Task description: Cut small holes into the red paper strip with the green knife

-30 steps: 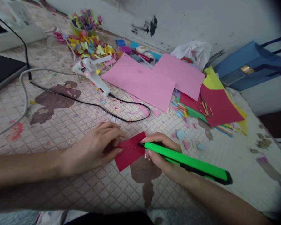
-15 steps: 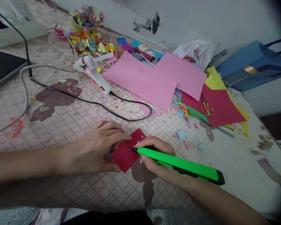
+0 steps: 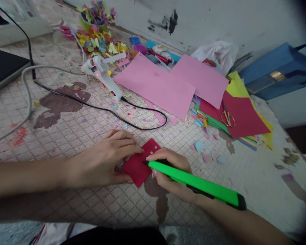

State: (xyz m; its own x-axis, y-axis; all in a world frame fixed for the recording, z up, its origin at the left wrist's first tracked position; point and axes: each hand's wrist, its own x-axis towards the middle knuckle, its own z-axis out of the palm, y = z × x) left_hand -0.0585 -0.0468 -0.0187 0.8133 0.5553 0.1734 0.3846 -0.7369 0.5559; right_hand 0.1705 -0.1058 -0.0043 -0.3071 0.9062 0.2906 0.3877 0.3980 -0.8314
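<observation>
A small red paper piece (image 3: 137, 168) lies on the patterned tablecloth, with several small pale dots along its upper right edge. My left hand (image 3: 117, 156) grips its left side, fingers curled at the upper edge and thumb by the lower corner. In my right hand (image 3: 168, 166), closed like a writing grip, is a green pen-shaped tool (image 3: 199, 180) with a black tip and black rear end. The tip meets the red paper near its middle, just below the dots. Whether the dots are holes or marks, I cannot tell.
A white glue gun (image 3: 107, 80) with a black cord (image 3: 132, 126) lies beyond my hands. Behind are pink sheets (image 3: 158, 85) and paper butterflies (image 3: 97, 44). Gold scissors (image 3: 228, 117) rest on coloured sheets at right; a blue bag (image 3: 275, 75) stands beyond. Paper scraps (image 3: 199, 146) dot the cloth.
The green tool's rear end has dipped slightly, and its tip has shifted a little left on the paper. My left hand stays on the paper. The whole view has shifted slightly.
</observation>
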